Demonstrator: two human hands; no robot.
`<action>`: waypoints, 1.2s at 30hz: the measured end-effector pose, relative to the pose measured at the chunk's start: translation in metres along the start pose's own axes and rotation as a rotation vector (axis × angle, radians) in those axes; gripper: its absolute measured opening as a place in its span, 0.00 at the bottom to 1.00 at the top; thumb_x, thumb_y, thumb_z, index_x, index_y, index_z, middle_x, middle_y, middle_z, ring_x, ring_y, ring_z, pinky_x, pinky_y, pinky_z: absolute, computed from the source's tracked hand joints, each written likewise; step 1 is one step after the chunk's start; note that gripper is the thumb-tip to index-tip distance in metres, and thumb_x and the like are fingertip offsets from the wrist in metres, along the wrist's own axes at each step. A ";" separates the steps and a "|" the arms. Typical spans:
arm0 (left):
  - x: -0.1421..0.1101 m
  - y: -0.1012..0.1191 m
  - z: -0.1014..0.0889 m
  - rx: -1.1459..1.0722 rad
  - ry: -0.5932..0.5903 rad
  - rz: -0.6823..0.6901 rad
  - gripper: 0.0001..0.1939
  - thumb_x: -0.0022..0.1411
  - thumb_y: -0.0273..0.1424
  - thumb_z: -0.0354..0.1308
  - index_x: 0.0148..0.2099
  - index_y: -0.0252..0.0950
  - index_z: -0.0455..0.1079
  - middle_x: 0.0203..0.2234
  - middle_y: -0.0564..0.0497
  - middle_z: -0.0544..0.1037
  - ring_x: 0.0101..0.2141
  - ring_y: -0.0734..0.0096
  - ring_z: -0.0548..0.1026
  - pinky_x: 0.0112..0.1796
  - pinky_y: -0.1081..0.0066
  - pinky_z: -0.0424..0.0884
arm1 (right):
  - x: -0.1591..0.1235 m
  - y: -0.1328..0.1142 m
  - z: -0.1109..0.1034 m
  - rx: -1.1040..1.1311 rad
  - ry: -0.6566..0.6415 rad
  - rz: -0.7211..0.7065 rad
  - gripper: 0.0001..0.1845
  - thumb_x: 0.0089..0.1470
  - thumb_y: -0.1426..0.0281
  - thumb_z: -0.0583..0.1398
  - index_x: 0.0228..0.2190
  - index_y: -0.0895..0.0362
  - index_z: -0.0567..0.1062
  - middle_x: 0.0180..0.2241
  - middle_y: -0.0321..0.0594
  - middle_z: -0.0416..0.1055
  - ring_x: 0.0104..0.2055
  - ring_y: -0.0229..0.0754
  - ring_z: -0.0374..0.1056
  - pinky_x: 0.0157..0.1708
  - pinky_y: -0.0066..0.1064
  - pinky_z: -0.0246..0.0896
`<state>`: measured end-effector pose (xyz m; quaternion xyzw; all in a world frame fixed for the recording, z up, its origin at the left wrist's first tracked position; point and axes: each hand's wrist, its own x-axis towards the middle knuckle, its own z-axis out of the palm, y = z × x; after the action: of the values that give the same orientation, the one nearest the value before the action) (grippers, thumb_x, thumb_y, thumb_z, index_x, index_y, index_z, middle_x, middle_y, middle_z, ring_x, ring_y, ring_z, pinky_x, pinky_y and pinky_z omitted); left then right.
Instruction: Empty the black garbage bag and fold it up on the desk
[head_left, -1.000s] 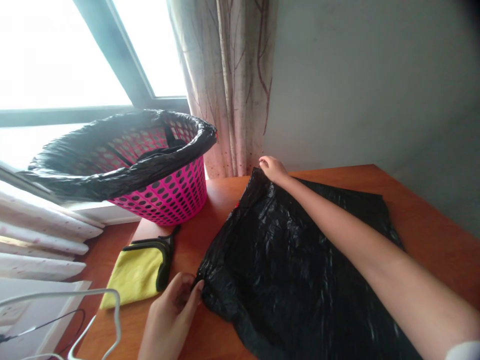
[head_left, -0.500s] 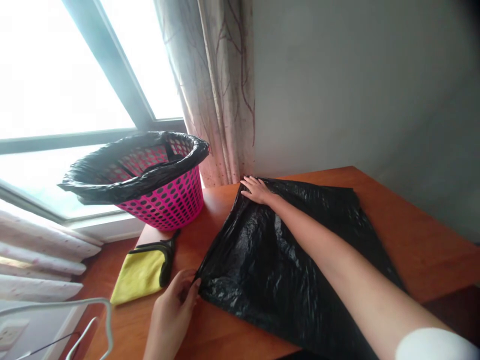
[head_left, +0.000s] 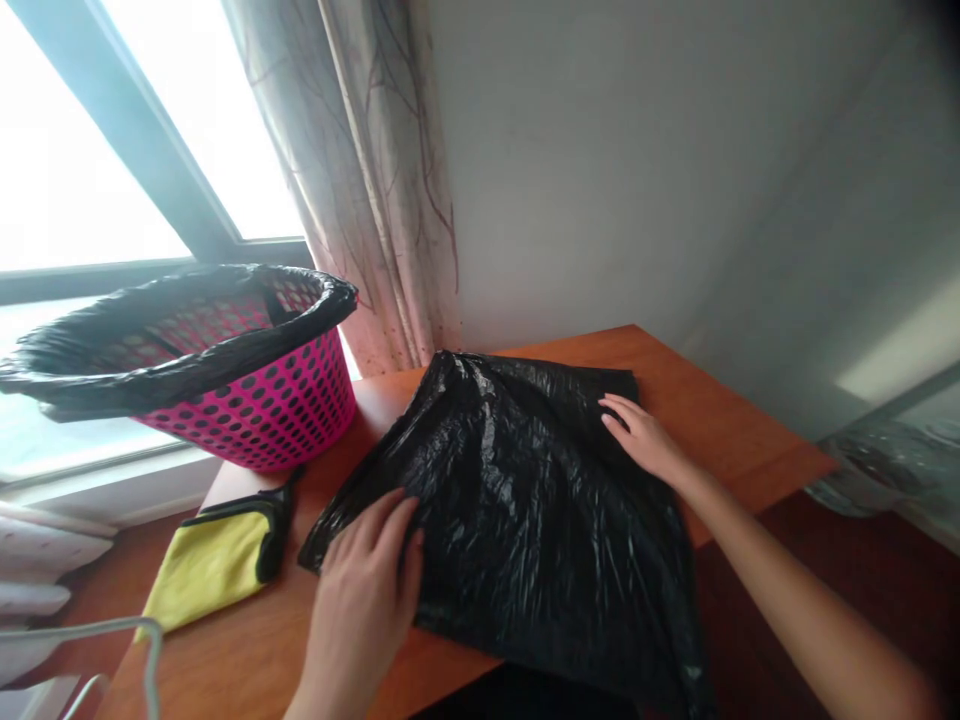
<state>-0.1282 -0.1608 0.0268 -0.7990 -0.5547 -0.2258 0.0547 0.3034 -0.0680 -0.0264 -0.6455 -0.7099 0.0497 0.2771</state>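
A black plastic bag (head_left: pixel 517 500) lies spread over the wooden table (head_left: pixel 720 410), its near part hanging past the front edge. My left hand (head_left: pixel 367 570) rests over the bag's near left corner, fingers loosely bent and thumb apart, gripping nothing that I can see. Toward the bag's right side, my right hand (head_left: pixel 637 437) is stretched out with fingers apart, on or just above the plastic. A pink perforated basket (head_left: pixel 285 410) with a black bag folded over its rim stands at the back left.
A yellow cloth (head_left: pixel 214 565) with dark trim lies left of my left hand, close to the table's left edge. A white metal tube or cable (head_left: pixel 82 632) shows at the lower left. Curtain (head_left: pixel 375 200), window and wall border the table's back.
My right hand has moved from the bag's far left corner to its right side. My left hand has let go of the near corner and lies over it. The view has turned right.
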 end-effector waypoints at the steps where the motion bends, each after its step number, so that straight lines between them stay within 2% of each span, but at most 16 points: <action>1: 0.002 0.011 0.008 -0.016 -0.062 0.091 0.19 0.69 0.38 0.47 0.57 0.40 0.67 0.57 0.44 0.71 0.55 0.55 0.70 0.55 0.55 0.65 | -0.013 0.008 0.003 -0.040 -0.009 0.007 0.26 0.64 0.56 0.49 0.55 0.55 0.70 0.61 0.48 0.62 0.64 0.49 0.58 0.63 0.46 0.53; 4: 0.002 0.024 0.034 0.041 -0.194 0.175 0.26 0.67 0.44 0.49 0.63 0.41 0.63 0.62 0.43 0.66 0.61 0.49 0.63 0.57 0.46 0.60 | -0.031 0.017 0.020 -0.178 -0.046 0.012 0.28 0.62 0.55 0.50 0.57 0.56 0.68 0.64 0.49 0.58 0.66 0.54 0.53 0.63 0.49 0.51; 8: -0.003 0.006 0.053 0.115 -0.243 0.165 0.31 0.67 0.48 0.48 0.67 0.41 0.59 0.66 0.42 0.59 0.63 0.46 0.58 0.58 0.43 0.57 | -0.022 0.008 0.038 -0.291 -0.059 0.033 0.29 0.63 0.56 0.49 0.58 0.58 0.68 0.64 0.51 0.58 0.67 0.57 0.51 0.63 0.51 0.49; 12: 0.006 -0.011 0.052 0.131 -0.240 0.152 0.32 0.66 0.48 0.49 0.67 0.40 0.58 0.65 0.41 0.60 0.64 0.45 0.58 0.58 0.43 0.56 | -0.001 0.005 0.039 -0.251 -0.018 0.013 0.29 0.63 0.55 0.49 0.57 0.58 0.69 0.62 0.51 0.60 0.65 0.56 0.54 0.62 0.49 0.52; 16: 0.024 0.003 0.047 0.093 -0.213 0.191 0.29 0.68 0.44 0.49 0.67 0.42 0.58 0.66 0.43 0.58 0.64 0.48 0.56 0.60 0.45 0.55 | 0.024 0.022 0.029 -0.170 0.109 0.021 0.26 0.64 0.60 0.46 0.55 0.59 0.71 0.61 0.51 0.62 0.63 0.51 0.58 0.62 0.45 0.54; 18: 0.030 0.014 0.048 0.062 -0.229 0.254 0.28 0.68 0.42 0.48 0.68 0.44 0.56 0.67 0.45 0.56 0.65 0.51 0.55 0.61 0.47 0.54 | 0.039 0.035 0.027 -0.173 0.085 0.044 0.26 0.64 0.62 0.47 0.56 0.60 0.70 0.63 0.52 0.59 0.65 0.53 0.55 0.63 0.46 0.52; 21: 0.030 0.025 0.054 0.044 -0.275 0.329 0.30 0.68 0.44 0.49 0.69 0.46 0.52 0.68 0.46 0.54 0.66 0.50 0.53 0.61 0.45 0.53 | 0.062 0.055 0.029 -0.194 -0.010 0.070 0.26 0.63 0.61 0.50 0.57 0.58 0.68 0.65 0.51 0.55 0.67 0.54 0.51 0.63 0.48 0.49; 26: 0.026 0.015 0.065 0.038 -0.312 0.348 0.31 0.67 0.45 0.49 0.70 0.46 0.51 0.68 0.46 0.54 0.66 0.50 0.53 0.60 0.46 0.54 | 0.093 0.075 0.035 -0.203 -0.031 0.123 0.24 0.62 0.57 0.52 0.54 0.55 0.70 0.61 0.49 0.62 0.64 0.53 0.57 0.61 0.51 0.50; 30: 0.038 0.012 0.059 0.011 -0.311 0.335 0.30 0.67 0.44 0.51 0.69 0.45 0.54 0.68 0.45 0.54 0.66 0.48 0.53 0.60 0.44 0.54 | 0.099 0.071 0.034 -0.208 0.037 0.134 0.26 0.62 0.60 0.51 0.56 0.58 0.69 0.62 0.50 0.61 0.65 0.53 0.54 0.62 0.49 0.50; 33: 0.061 0.039 0.055 -0.100 -0.300 0.314 0.26 0.67 0.38 0.51 0.66 0.40 0.60 0.67 0.42 0.57 0.65 0.47 0.54 0.60 0.43 0.53 | 0.085 0.058 0.033 -0.210 0.090 0.135 0.26 0.63 0.67 0.47 0.59 0.63 0.66 0.62 0.53 0.59 0.65 0.53 0.53 0.63 0.47 0.50; 36: 0.097 0.097 0.068 -0.390 -0.264 0.300 0.25 0.65 0.30 0.51 0.64 0.33 0.61 0.64 0.37 0.61 0.63 0.49 0.58 0.60 0.48 0.56 | 0.056 0.045 0.037 -0.218 0.085 0.130 0.26 0.61 0.71 0.47 0.57 0.65 0.68 0.61 0.56 0.60 0.64 0.55 0.56 0.61 0.48 0.53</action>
<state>0.0080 -0.0912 0.0233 -0.8901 -0.3785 -0.2116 -0.1402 0.3256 0.0030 -0.0582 -0.7180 -0.6554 -0.0375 0.2314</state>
